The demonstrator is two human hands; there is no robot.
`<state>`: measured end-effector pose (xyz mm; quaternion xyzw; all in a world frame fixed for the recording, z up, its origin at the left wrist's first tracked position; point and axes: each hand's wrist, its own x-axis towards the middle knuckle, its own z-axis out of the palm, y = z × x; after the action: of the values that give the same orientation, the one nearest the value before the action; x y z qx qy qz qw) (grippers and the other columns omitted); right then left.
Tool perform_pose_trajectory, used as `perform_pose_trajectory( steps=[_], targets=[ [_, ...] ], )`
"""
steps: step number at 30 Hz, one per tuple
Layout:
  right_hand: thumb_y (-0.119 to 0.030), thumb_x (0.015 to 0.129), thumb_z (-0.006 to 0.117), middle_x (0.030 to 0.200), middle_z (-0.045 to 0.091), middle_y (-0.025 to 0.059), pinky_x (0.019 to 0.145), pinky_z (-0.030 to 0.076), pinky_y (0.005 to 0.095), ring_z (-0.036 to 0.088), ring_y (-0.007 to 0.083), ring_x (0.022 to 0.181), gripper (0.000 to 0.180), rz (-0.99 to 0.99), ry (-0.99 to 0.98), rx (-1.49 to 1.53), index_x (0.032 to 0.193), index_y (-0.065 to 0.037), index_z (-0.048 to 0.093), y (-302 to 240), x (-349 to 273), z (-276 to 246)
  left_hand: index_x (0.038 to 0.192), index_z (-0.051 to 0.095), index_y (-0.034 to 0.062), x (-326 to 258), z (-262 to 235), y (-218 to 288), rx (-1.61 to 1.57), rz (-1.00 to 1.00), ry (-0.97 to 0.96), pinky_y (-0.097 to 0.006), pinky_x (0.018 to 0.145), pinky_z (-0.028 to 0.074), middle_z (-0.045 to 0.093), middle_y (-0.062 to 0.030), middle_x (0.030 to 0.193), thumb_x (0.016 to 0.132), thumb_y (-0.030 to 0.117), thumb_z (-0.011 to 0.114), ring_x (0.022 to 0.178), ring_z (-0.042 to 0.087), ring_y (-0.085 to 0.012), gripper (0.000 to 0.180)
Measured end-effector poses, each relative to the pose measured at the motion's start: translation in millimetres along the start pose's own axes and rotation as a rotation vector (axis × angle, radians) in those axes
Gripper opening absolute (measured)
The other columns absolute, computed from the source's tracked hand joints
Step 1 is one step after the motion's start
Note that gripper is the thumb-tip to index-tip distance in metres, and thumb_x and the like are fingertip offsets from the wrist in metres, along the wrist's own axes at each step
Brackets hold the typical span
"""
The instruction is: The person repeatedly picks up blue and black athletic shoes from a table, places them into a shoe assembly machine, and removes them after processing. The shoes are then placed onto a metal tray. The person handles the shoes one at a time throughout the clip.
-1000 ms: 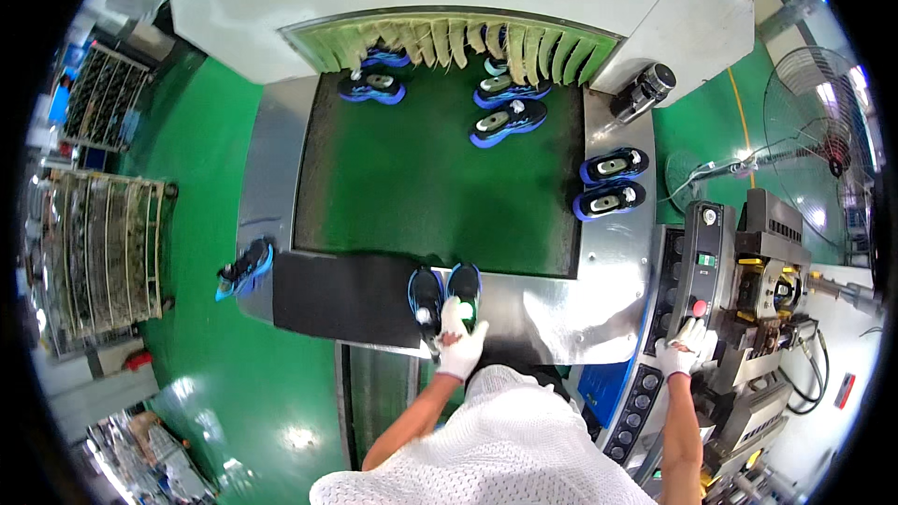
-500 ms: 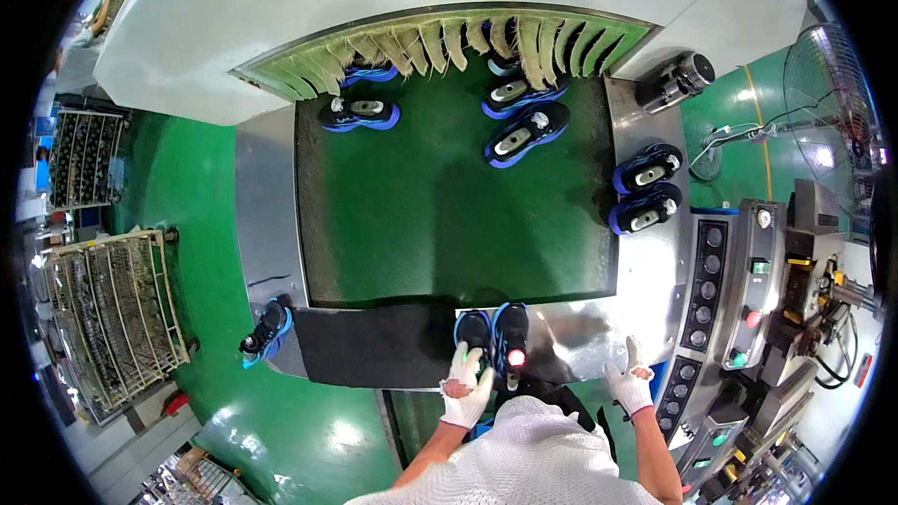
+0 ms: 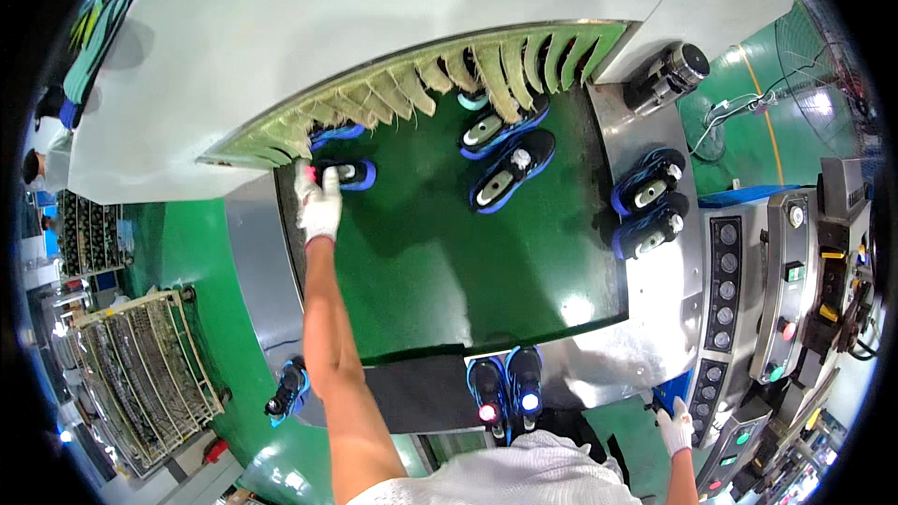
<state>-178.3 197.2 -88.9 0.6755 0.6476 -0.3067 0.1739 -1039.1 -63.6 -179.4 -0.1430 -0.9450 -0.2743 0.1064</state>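
Observation:
My left hand (image 3: 320, 204), in a white work glove, reaches far across the green belt (image 3: 421, 271). Its fingers are apart at the left end of a black and blue sneaker (image 3: 355, 174), partly covering it; a firm hold does not show. A small pink-red spot glows between the fingers. At the near edge a pair of black and blue sneakers stands side by side, a left one (image 3: 486, 379) and a right one (image 3: 525, 374), each with a bright spot on it. My gloved right hand (image 3: 675, 427) is low on the right beside the control panel, fingers apart, with nothing visible in it.
Hanging fabric strips (image 3: 402, 89) curtain the machine opening, with more sneakers (image 3: 510, 173) before them. Two sneakers (image 3: 650, 189) lie on the right metal edge, another (image 3: 288, 391) at the near left. A black mat (image 3: 412, 393) covers the near edge. Wire carts (image 3: 140, 365) stand left.
My left hand has left the near pair and stretched forward and left to the far sneaker. My right hand stays low at the right. The whole view has shifted and tilted.

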Motion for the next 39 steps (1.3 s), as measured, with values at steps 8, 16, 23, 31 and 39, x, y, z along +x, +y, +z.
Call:
perform_pose_trajectory(
  steps=[8,16,23,31,39],
  targets=[
    [-0.021,0.086,0.076,0.140,0.061,0.0279,0.109,0.048,0.0441,0.061,0.0365,0.130,0.068,0.029,-0.084,0.042,0.143,0.007,0.052,24.6,-38.3,24.8,0.117,0.062,0.0099,-95.1,26.1,83.4,0.012,0.142,-0.072,-0.051,0.086,0.052,0.061,-0.0183,0.113,0.101,0.027,0.061,0.102,0.063,-0.0408,0.023],
    [-0.022,0.084,0.080,0.144,0.056,0.0298,0.111,0.048,0.0402,0.058,0.0346,0.134,0.080,-0.447,-0.185,0.281,0.148,0.009,0.044,-105.1,-45.4,33.0,0.109,0.068,0.0114,-239.2,-55.1,237.1,-0.337,0.378,-0.556,-0.047,0.079,0.055,0.065,-0.0141,0.105,0.091,0.028,0.071,0.093,0.067,-0.0355,0.024],
    [-0.023,0.081,0.074,0.127,0.062,0.0265,0.094,0.051,0.0474,0.063,0.0422,0.114,0.073,-0.749,0.433,0.212,0.145,0.001,0.048,-133.4,-65.6,-26.2,0.114,0.069,0.0069,-416.7,-118.1,459.7,-0.791,1.128,-0.960,-0.039,0.079,0.056,0.067,-0.0136,0.107,0.087,0.017,0.077,0.094,0.068,-0.0319,0.029],
    [-0.037,0.082,0.084,0.106,0.071,0.0082,0.083,0.055,0.0341,0.066,0.0155,0.096,0.059,-0.113,0.256,1.367,0.126,-0.001,0.067,53.6,-165.7,-137.6,0.143,0.053,0.0006,-538.8,-206.2,657.3,-1.085,1.258,-1.249,-0.037,0.095,0.058,0.057,-0.0155,0.135,0.086,-0.002,0.075,0.110,0.067,-0.0245,0.061],
    [-0.022,0.088,0.076,0.100,0.067,0.0077,0.078,0.057,0.0392,0.067,0.0201,0.088,0.037,-0.115,0.602,2.269,0.117,-0.003,0.063,200.3,-221.4,-135.5,0.146,0.046,-0.0009,-709.6,-180.1,778.0,-1.056,1.056,-1.645,-0.037,0.109,0.049,0.058,-0.0175,0.142,0.099,0.001,0.063,0.126,0.062,-0.0245,0.051]
  ],
)
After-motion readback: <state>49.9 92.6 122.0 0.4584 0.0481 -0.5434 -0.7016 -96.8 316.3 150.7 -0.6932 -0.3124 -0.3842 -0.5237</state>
